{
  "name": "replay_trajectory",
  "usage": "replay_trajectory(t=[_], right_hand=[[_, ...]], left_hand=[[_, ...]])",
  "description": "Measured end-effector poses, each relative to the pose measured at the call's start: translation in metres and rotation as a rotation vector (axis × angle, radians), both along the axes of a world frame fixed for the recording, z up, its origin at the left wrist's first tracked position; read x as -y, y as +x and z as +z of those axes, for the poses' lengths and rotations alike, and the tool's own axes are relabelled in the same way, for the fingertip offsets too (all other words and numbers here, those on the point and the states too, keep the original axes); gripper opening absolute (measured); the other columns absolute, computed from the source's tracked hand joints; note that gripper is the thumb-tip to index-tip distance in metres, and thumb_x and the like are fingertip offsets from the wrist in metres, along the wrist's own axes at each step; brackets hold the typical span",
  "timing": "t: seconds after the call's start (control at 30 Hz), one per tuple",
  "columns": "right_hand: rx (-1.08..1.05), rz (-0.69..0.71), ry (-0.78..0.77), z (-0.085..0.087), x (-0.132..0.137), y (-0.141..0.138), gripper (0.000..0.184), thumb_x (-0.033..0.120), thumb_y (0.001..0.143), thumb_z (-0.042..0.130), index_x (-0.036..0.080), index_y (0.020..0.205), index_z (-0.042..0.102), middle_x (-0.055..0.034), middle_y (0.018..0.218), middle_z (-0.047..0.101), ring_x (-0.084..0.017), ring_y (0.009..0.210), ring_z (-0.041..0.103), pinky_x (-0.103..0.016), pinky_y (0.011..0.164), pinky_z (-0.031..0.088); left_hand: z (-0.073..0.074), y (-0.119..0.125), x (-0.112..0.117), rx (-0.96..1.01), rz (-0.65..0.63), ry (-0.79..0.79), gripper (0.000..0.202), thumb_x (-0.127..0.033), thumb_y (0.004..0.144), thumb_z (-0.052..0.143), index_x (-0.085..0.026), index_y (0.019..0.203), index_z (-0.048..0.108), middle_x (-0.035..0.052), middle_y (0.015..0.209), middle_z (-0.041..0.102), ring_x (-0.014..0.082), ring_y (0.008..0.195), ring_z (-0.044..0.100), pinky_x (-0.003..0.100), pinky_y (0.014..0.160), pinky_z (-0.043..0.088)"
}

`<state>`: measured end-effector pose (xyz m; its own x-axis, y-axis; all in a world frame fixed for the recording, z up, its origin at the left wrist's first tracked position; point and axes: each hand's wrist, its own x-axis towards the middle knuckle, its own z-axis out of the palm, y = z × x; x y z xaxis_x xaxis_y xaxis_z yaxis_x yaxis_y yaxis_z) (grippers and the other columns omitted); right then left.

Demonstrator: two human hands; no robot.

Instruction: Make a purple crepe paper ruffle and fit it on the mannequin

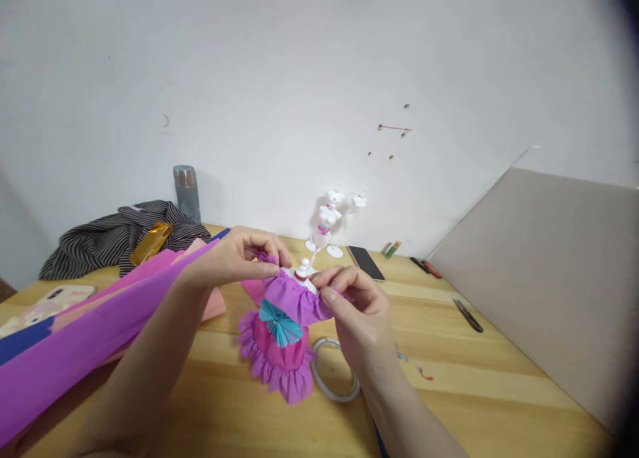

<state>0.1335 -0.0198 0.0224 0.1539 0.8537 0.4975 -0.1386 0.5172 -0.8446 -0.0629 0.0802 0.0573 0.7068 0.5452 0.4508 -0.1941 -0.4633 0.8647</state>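
A small white mannequin in a crepe-paper dress (pixel 279 351) stands on the wooden table (pixel 474 385), pink with purple ruffles and a teal fan bow. A purple ruffle collar (pixel 294 298) wraps its shoulders. My left hand (pixel 237 258) pinches the collar's left end with closed fingers. My right hand (pixel 357 311) pinches the collar's right end, fingers curled shut. The mannequin's white neck (pixel 303 269) shows between my hands.
Purple, pink and blue crepe sheets (pixel 74 338) lie at the left. A tape ring (pixel 332 378) sits by the dress. Behind are bare white mannequins (pixel 327 222), a phone (pixel 366 263), a flask (pixel 187 193), striped cloth (pixel 114 238); scissors (pixel 468 315) and a grey board (pixel 559 278) at right.
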Motion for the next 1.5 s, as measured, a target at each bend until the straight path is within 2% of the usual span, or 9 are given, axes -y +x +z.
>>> replay_trajectory(t=[0.13,0.2,0.3,0.57,0.73,0.87,1.23,1.5], right_hand=[[0.138,-0.144,0.159,0.007,0.007,-0.002,0.017,0.014,0.078,0.069,0.02,0.066,0.06,-0.0031,0.081,0.069,-0.021,0.085,0.068,-0.035,0.077,0.054],[0.186,-0.197,0.225,0.01,0.011,-0.004,0.017,0.012,0.078,0.067,0.02,0.065,0.06,-0.0033,0.079,0.069,-0.021,0.084,0.069,-0.036,0.078,0.055],[0.189,-0.204,0.262,0.013,0.014,-0.007,0.016,0.012,0.078,0.067,0.02,0.066,0.061,-0.0034,0.076,0.069,-0.021,0.08,0.069,-0.037,0.076,0.057],[0.114,-0.183,0.208,0.012,0.01,-0.006,0.016,0.013,0.08,0.067,0.02,0.067,0.061,-0.0027,0.07,0.069,-0.019,0.074,0.071,-0.034,0.071,0.06],[0.093,-0.192,0.131,0.011,0.009,-0.007,0.016,0.016,0.08,0.068,0.02,0.067,0.06,-0.0027,0.069,0.068,-0.018,0.069,0.069,-0.027,0.054,0.057],[0.07,-0.192,0.078,0.011,0.007,-0.01,0.019,0.018,0.079,0.069,0.019,0.064,0.057,-0.002,0.067,0.067,-0.016,0.063,0.064,-0.024,0.049,0.053],[0.072,-0.063,0.015,0.011,-0.001,-0.003,0.024,0.023,0.077,0.07,0.02,0.061,0.053,0.0001,0.062,0.061,-0.012,0.055,0.055,-0.024,0.05,0.045],[0.223,-0.21,0.1,0.023,0.008,-0.008,0.018,0.019,0.08,0.068,0.019,0.065,0.058,-0.0032,0.07,0.067,-0.016,0.065,0.064,-0.026,0.053,0.05]], left_hand=[[-0.001,-0.001,-0.001,0.016,-0.016,-0.013,0.017,-0.023,0.076,0.077,-0.013,0.07,0.065,0.0084,0.09,0.073,0.0176,0.086,0.067,0.031,0.079,0.052],[-0.001,-0.001,-0.001,0.016,-0.019,-0.011,0.015,-0.021,0.076,0.077,-0.013,0.071,0.066,0.0081,0.091,0.073,0.0168,0.086,0.067,0.029,0.078,0.052],[0.0,-0.001,0.0,0.023,-0.027,-0.007,0.013,-0.018,0.077,0.076,-0.013,0.071,0.066,0.007,0.09,0.073,0.0157,0.086,0.067,0.028,0.078,0.052],[0.0,0.0,0.0,0.001,-0.028,-0.011,0.015,-0.021,0.077,0.076,-0.013,0.071,0.065,0.0083,0.09,0.072,0.018,0.088,0.066,0.032,0.08,0.052],[0.0,0.001,0.001,0.012,-0.015,-0.051,0.017,-0.024,0.075,0.077,-0.013,0.071,0.064,0.0087,0.087,0.071,0.0192,0.088,0.066,0.031,0.077,0.053],[0.001,0.002,0.003,0.022,-0.012,-0.082,0.016,-0.022,0.075,0.077,-0.013,0.072,0.065,0.0077,0.087,0.071,0.0177,0.085,0.066,0.03,0.076,0.052],[0.0,0.0,0.001,0.027,-0.035,-0.096,0.016,-0.022,0.074,0.078,-0.012,0.073,0.065,0.008,0.087,0.072,0.0167,0.083,0.066,0.03,0.077,0.053],[0.0,0.001,-0.001,0.011,-0.061,-0.089,0.013,-0.023,0.076,0.076,-0.014,0.074,0.067,0.0072,0.087,0.071,0.018,0.087,0.066,0.032,0.079,0.053]])
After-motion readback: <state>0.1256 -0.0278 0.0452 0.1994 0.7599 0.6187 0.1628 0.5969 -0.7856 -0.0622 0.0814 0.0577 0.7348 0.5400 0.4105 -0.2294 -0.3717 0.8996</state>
